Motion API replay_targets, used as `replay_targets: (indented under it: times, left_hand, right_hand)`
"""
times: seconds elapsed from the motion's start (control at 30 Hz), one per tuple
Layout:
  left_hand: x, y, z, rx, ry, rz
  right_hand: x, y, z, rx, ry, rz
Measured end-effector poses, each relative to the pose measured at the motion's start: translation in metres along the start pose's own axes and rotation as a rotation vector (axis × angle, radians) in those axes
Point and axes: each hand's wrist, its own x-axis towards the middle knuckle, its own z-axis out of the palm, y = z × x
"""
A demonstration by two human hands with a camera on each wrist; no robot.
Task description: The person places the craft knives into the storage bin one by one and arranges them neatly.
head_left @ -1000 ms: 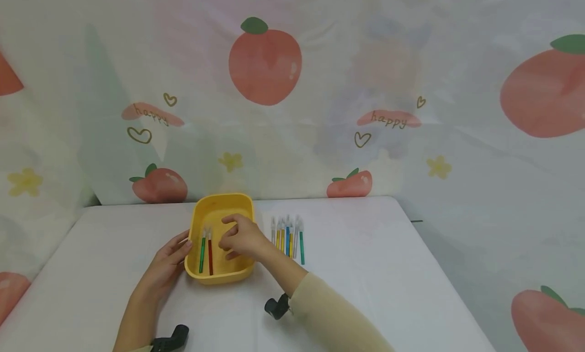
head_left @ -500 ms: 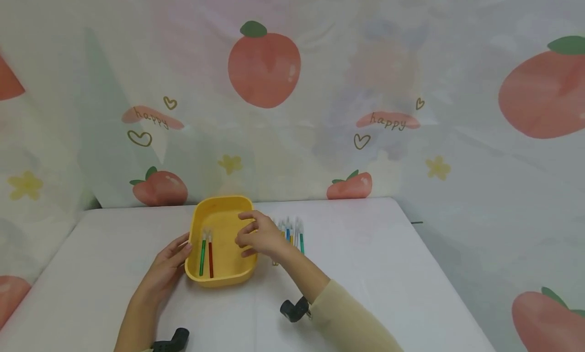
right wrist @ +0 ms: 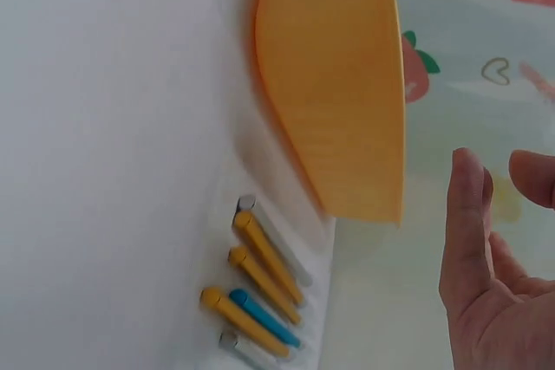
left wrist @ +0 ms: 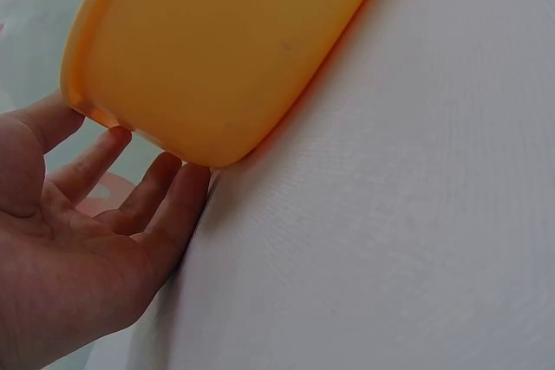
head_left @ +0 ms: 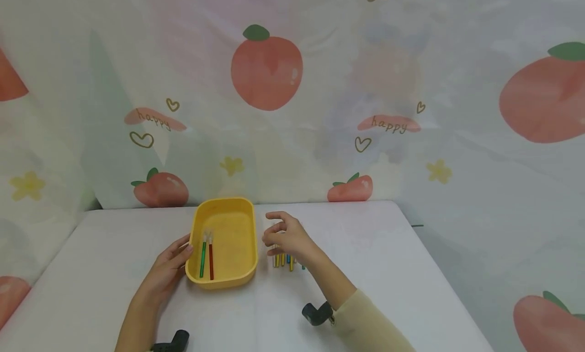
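A yellow tray stands on the white table, with one green pen-shaped stick and one red pen-shaped stick lying side by side at its left. Both have clear, whitish upper ends. My left hand holds the tray by its left side, thumb at the rim and fingertips against the outer wall. To the tray's right, my right hand is raised with nothing in it, thumb and fingers apart. Beneath it, several similar sticks in yellow, blue and silver lie in a row, partly hidden in the head view.
The white table runs back to a curtain printed with peaches and flowers. A black wrist camera sits on the right forearm, and another black wrist camera on the left.
My right hand has moved right, from over the tray to above the row of sticks. The left hand keeps its place on the tray, and both sticks inside lie as before.
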Motion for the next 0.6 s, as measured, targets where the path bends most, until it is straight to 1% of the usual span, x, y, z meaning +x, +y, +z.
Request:
replay_targets:
  times: [0.23, 0.4, 0.6]
  left_hand:
    - [0.0, 0.0, -0.001, -0.006, -0.002, 0.002]
    - [-0.001, -0.001, -0.001, -0.026, -0.008, -0.003]
    - [-0.001, -0.001, -0.001, -0.019, -0.003, 0.007]
  right_hand:
    - [-0.004, 0.013, -0.016, -0.004, 0.039, 0.012]
    - [-0.006, 0.024, -0.024, 0.003, 0.063, 0.025]
    - [-0.006, 0.032, -0.033, -0.002, 0.082, 0.043]
